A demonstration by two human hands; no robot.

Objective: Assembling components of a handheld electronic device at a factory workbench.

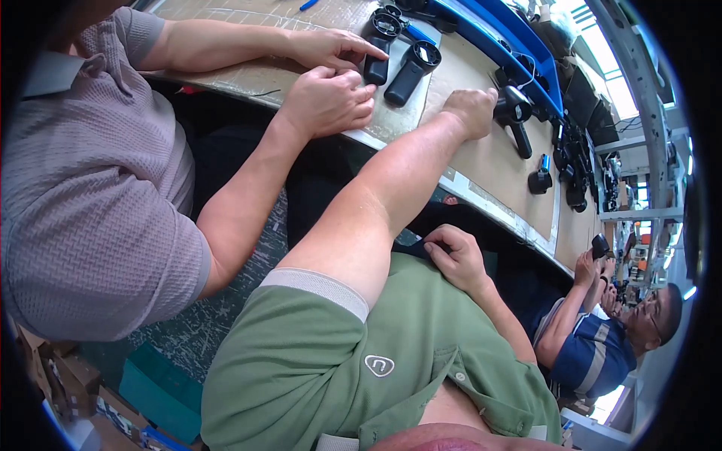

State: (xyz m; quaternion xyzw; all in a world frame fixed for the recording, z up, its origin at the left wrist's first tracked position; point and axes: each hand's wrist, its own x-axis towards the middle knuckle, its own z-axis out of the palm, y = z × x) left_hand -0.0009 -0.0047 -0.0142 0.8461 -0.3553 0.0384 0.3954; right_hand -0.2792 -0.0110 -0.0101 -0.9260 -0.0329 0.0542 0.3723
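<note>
My left hand (472,110) reaches out over the brown workbench (489,161), its fingers closed against the head of a black handheld fan (516,114) whose handle points toward the bench edge. My right hand (456,257) lies in my lap with its fingers curled at the hem of my green shirt (391,338), with nothing visible in it. A small black part with a blue cylinder (541,177) lies on the bench a little past the fan.
A person in a grey shirt (90,188) beside me has both hands (328,96) at two black fans (410,71) on the bench. A blue rail (496,34) runs along the back. Further down, a person in a blue shirt (594,349) holds a black part (599,244).
</note>
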